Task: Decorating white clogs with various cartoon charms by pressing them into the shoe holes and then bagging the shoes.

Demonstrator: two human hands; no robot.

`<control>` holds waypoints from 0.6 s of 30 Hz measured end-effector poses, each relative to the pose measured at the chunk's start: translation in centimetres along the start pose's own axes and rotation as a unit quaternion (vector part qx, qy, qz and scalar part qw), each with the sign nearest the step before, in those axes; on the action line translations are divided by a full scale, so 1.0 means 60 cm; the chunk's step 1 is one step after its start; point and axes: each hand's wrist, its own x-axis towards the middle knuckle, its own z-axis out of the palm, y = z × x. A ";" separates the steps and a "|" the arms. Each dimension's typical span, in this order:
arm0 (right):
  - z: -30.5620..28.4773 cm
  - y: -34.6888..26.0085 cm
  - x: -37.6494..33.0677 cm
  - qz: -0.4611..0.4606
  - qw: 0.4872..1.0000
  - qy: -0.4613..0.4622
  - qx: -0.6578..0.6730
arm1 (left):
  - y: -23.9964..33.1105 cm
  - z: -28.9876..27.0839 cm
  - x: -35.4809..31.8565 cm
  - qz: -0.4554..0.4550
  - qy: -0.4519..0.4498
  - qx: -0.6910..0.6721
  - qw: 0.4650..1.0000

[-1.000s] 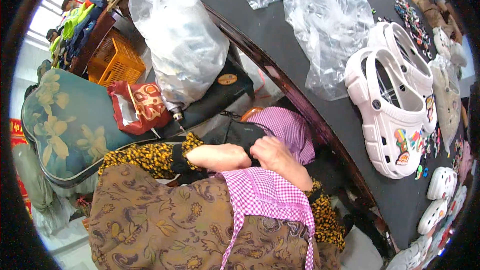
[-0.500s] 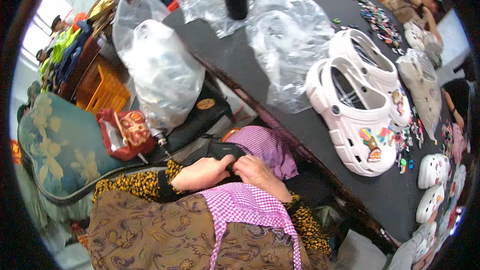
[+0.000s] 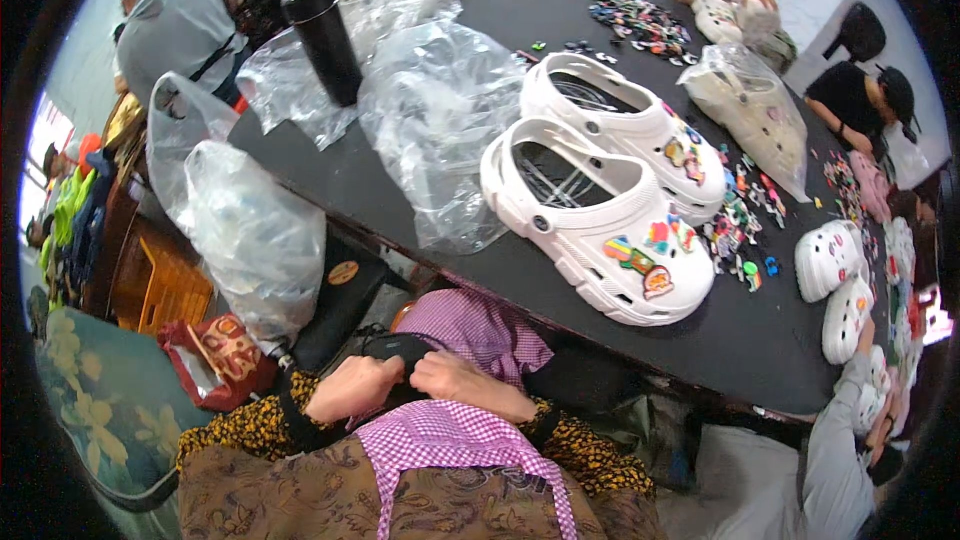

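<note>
We see a red snack packet [image 3: 222, 360] lying below the table edge, clear plastic bags [image 3: 440, 120] crumpled on the black table [image 3: 330, 180], and another bag wrapping a pale clog [image 3: 748, 110].

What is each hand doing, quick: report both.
Left hand: closed on the black pouch.
Right hand: also gripping the black pouch, fingers curled.

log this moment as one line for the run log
left hand on black pouch in lap | right hand on same pouch | pink checked cloth behind | white clogs on black table, untouched
</note>
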 end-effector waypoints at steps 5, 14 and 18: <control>-0.024 -0.013 -0.003 0.013 0.999 -0.034 0.040 | -0.009 -0.025 0.021 0.041 -0.003 -0.060 0.997; -0.163 -0.064 -0.040 0.113 0.992 -0.017 0.054 | 0.122 -0.250 0.096 0.152 0.094 -0.182 0.967; -0.299 -0.141 -0.058 0.072 0.994 -0.022 0.080 | 0.181 -0.305 0.161 0.237 0.202 -0.161 0.937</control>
